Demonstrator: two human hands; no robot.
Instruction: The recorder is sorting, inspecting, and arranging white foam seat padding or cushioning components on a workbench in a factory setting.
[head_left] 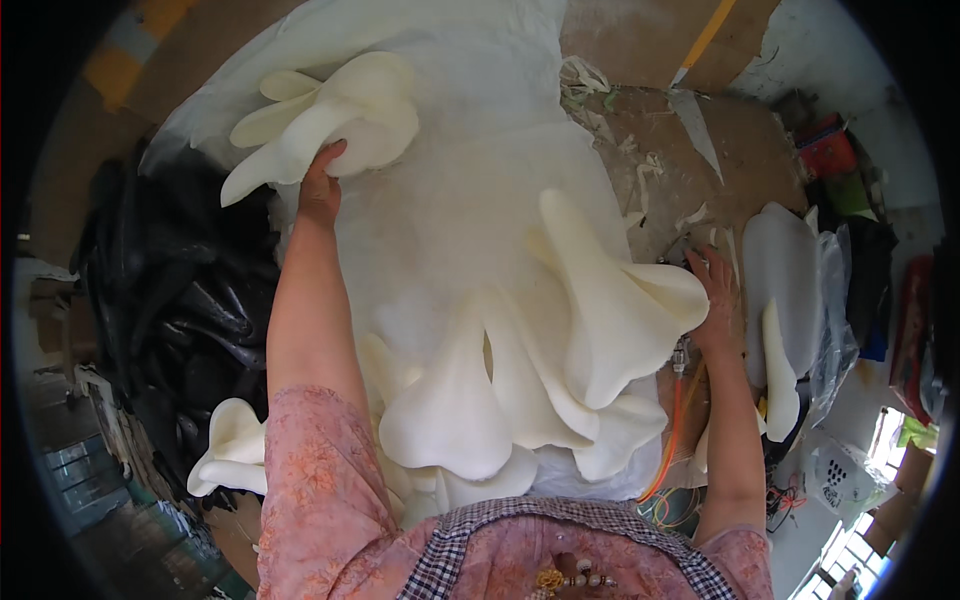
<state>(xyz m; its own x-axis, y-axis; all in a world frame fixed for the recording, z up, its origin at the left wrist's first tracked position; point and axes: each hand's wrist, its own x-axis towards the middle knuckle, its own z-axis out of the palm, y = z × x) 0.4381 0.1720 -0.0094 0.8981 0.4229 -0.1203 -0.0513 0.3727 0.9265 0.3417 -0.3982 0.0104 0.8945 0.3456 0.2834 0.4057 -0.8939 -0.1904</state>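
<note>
My left hand [322, 185] grips a stack of cream, saddle-shaped foam pads [365, 110], thumb on top, at the far left of a white-covered surface [440, 200]. At the right edge of that surface, my right hand [712, 290] curls around a tool mostly hidden by the hand and a foam pad. A metal fitting [681, 355] with an orange hose [673, 440] shows just below this hand. Beside it stands a large saddle-shaped foam pad [620, 310], its narrow nose pointing away from me. Several more foam pads [450, 410] overlap close in front of my body.
A heap of glossy black saddle-shaped pieces [190, 290] lies left of the surface, with a cream pad [235, 450] at its near end. Brown cardboard [660, 140] with scraps lies at the far right. Clear plastic [832, 320] and a grey rounded pad [780, 280] are further right.
</note>
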